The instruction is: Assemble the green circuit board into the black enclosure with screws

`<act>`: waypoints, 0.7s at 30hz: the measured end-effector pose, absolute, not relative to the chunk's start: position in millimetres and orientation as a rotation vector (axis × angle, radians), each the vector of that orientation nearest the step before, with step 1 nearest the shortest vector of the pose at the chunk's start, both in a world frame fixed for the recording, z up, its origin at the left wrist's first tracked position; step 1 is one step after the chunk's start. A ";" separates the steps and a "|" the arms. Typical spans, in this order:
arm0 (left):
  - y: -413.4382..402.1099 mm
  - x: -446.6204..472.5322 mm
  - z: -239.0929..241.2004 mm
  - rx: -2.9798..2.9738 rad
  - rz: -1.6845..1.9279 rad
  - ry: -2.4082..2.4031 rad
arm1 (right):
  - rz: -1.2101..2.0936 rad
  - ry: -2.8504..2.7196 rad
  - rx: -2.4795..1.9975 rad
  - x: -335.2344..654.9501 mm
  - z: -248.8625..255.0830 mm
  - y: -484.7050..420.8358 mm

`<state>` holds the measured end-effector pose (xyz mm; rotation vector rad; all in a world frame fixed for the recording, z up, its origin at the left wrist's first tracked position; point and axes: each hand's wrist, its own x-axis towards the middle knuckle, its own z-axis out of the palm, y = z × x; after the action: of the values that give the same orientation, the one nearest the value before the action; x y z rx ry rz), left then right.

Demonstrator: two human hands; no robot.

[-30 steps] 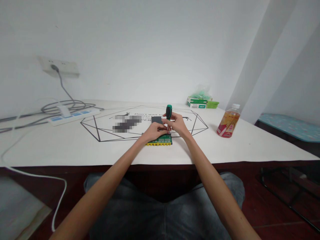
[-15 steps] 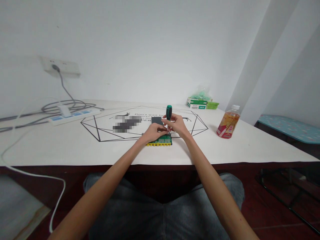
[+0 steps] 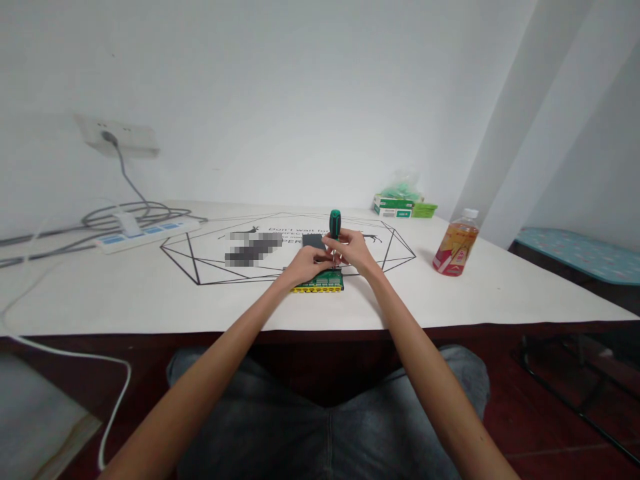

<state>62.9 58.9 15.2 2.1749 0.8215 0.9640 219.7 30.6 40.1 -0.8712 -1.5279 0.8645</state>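
My right hand (image 3: 351,249) is closed around a screwdriver (image 3: 335,223) with a green and black handle. The screwdriver stands almost upright, its thin shaft pointing down at the back right edge of a green circuit board (image 3: 324,281). Along the board's front edge runs a yellow connector strip. My left hand (image 3: 307,265) grips the board's back part, its fingertips close to the screwdriver's tip; those fingers hide the exact contact. Behind both hands lies a dark grey flat block (image 3: 313,241), partly covered by them.
On the right stands a bottle (image 3: 455,244) of reddish drink. Green and white boxes (image 3: 394,205) with a plastic bag sit at the back right. A power strip (image 3: 148,235) and coiled cables lie on the left of the white table (image 3: 430,307).
The screwdriver handle has shifted very slightly left and looks a bit more upright. Both hands keep nearly the same place, and the board has not visibly moved.
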 end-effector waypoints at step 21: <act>59.5 62.9 12.5 2.166 0.988 0.808 | 0.853 -1.539 -0.906 219.5 41.3 29.4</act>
<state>62.9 59.5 12.5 2.1659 0.8085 0.9882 219.5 29.4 41.3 -0.9058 -1.5385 0.8532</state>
